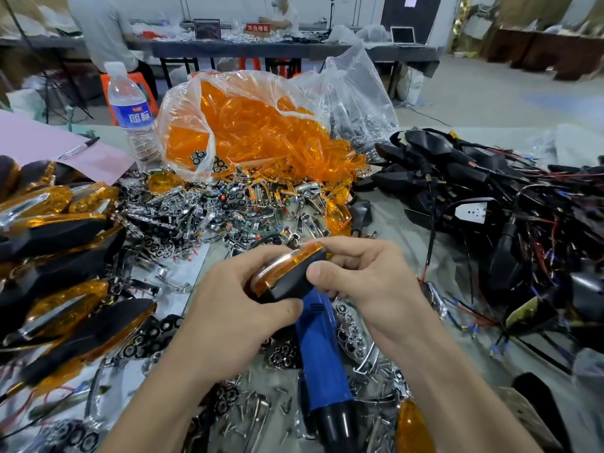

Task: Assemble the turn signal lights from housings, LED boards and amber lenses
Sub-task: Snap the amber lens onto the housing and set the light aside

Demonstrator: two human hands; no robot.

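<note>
Two hands meet above the middle of the counter [395, 230], both holding one turn signal light [287, 277] just above a blue power tool [322, 351] that lies on the scattered screws. The left hand [235, 299] comes in from the lower left, its fingers curled over the light's lower-left end and its thumb lying along the underside of the black housing. The right hand [356, 276] comes in from the lower right, its thumb pressed on the housing near the upper-right end and its fingers curled over the far side. The light's long axis runs from lower left to upper right, with the amber lens facing up and away and the housing towards the camera. A clear bag of amber lenses [255, 125] stands behind.
</note>
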